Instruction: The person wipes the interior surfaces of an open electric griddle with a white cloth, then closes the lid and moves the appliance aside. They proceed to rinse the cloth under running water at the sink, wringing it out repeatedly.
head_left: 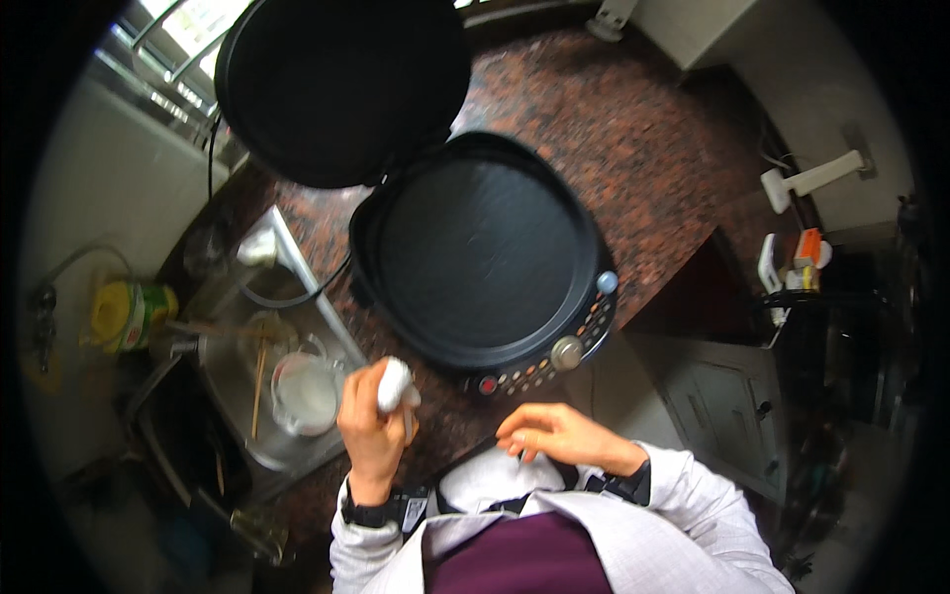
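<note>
My left hand (373, 412) is closed around a crumpled white wad (395, 384), which looks like a paper towel or cloth. It is over the counter edge, just right of the sink. My right hand (560, 439) holds nothing and hovers before my body with its fingers slightly apart. Beyond both hands sits a round black electric griddle (482, 249), its cooking plate bare. Its lid (341, 82) stands raised at the upper left. Along the griddle's near right rim runs a control panel with buttons and a round knob (567, 353).
Left of me is a steel sink (223, 364) holding a glass measuring cup (306, 393) with whitish contents and chopsticks (259, 390). A yellow-green container (133, 313) stands further left. The red granite counter (638, 163) stretches behind the griddle. A grey cabinet (724, 408) is at right.
</note>
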Motion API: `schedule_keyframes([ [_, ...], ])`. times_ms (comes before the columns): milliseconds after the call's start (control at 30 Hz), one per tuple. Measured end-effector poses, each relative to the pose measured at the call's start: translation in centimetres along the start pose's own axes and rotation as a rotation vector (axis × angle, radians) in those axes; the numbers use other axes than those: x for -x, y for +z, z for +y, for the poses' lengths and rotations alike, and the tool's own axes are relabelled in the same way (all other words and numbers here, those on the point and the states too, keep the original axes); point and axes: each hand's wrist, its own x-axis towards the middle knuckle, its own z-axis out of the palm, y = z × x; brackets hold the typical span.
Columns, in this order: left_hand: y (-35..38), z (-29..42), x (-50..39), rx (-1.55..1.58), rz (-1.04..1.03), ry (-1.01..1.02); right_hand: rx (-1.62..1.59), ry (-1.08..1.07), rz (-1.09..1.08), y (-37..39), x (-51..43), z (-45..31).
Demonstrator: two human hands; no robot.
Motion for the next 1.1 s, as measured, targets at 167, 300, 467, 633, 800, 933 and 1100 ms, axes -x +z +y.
schedule_keyframes([
  [167,0.1,-2.1,0.2,0.367,-0.027,-0.289,0.131,-0.059,0.064,-3.6,2.6,-2.1],
  [300,-6.3,-8.0,0.2,0.664,0.353,-0.374,0.170,-0.246,0.469,-9.3,6.3,-4.6],
  [467,-12.9,-13.0,2.7,0.657,0.682,-0.524,0.291,-0.327,0.724,-16.7,8.8,-9.4],
  [633,-14.2,-12.9,6.3,0.774,0.825,-0.443,0.476,-0.270,0.674,-22.6,8.1,-18.2],
  [800,-13.7,-11.5,9.5,1.078,1.033,-0.472,0.783,-0.433,0.364,-25.6,3.0,-29.3],
  [933,-11.1,-10.0,10.7,1.433,0.929,-0.270,0.968,-0.393,0.196,-25.8,-2.1,-33.0],
  [1100,-8.0,-7.1,10.9,1.449,1.123,-0.342,0.979,-0.321,0.020,-24.1,-8.3,-37.0],
])
